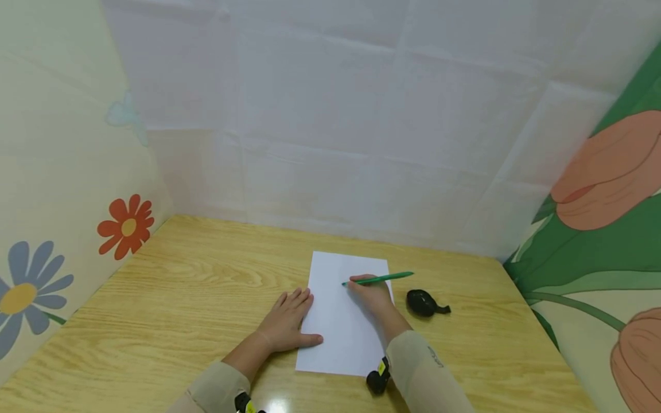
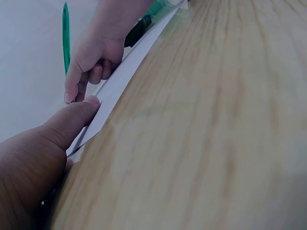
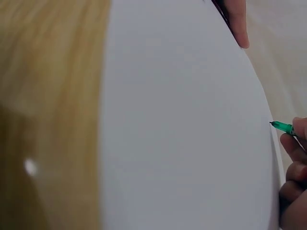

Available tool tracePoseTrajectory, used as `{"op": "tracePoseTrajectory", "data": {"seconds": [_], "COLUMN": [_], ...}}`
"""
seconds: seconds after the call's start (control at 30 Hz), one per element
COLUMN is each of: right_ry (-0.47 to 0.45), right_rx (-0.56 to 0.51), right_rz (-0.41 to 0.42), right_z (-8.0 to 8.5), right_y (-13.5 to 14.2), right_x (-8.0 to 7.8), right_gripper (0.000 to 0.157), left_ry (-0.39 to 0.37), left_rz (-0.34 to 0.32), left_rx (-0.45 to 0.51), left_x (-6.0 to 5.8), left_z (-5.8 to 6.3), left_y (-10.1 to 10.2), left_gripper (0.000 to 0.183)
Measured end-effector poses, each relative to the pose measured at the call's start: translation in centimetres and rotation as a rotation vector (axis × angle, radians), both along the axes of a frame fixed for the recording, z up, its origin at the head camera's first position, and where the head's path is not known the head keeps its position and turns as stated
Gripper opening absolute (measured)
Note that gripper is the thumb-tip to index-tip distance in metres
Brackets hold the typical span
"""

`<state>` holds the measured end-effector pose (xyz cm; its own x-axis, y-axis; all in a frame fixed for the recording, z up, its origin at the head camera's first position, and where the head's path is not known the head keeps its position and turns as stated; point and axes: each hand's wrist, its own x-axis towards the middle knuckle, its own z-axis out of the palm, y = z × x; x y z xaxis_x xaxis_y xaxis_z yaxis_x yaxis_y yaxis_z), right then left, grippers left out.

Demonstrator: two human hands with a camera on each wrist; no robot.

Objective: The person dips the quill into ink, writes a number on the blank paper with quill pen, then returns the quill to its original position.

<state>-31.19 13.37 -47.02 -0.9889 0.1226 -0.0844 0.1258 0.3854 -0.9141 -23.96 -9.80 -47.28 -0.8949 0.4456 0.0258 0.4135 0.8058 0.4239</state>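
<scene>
- L hand (image 1: 289, 326): flat, fingers spread at sheet's L edge; your thumb rests on the paper.
- R hand (image 1: 376, 297): pinches green pen (image 1: 386, 278) near its tip; tip at the sheet, contact w/ paper unclear.
- White sheet (image 1: 338, 327): on table (image 1: 217, 275), under both your hands, approx. upright to you.
- Risk: sheet may skid or twist if your thumb eases; only light hold, L side.
- Risk: R sleeve (image 1: 420, 355), by sheet's lower R corner, could drag it.
- Risk: loose pinch could let pen roll, esp. w/ long back end unsupported.
- Materials: sheet thin, smooth, rect.; pen slim, straight, prob. plastic; table wood-grain, pale yellow.
- Black item (image 1: 422, 303), R of sheet: glossy, rounded body w/ narrow neck; ID uncertain.
</scene>
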Motion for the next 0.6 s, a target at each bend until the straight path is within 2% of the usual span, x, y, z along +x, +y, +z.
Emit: {"op": "tracePoseTrajectory", "data": {"seconds": [0.3,0.6], "right_ry": [-0.009,0.007], "right_rx": [0.009,0.028], "right_rz": [0.003,0.04], "right_z": [-0.19,-0.1], "right_y": [0.08,0.07], "right_x": [-0.06,0.12], "right_gripper": [0.024,0.023], "left_ry": [0.001,-0.006], "left_rz": [0.004,0.008], "left_rx": [-0.006,-0.005], "left_x": [0.03,0.0], "left_z": [-0.03,0.06], "left_y": [0.0,0.0], "left_gripper": [0.1,0.1]}}
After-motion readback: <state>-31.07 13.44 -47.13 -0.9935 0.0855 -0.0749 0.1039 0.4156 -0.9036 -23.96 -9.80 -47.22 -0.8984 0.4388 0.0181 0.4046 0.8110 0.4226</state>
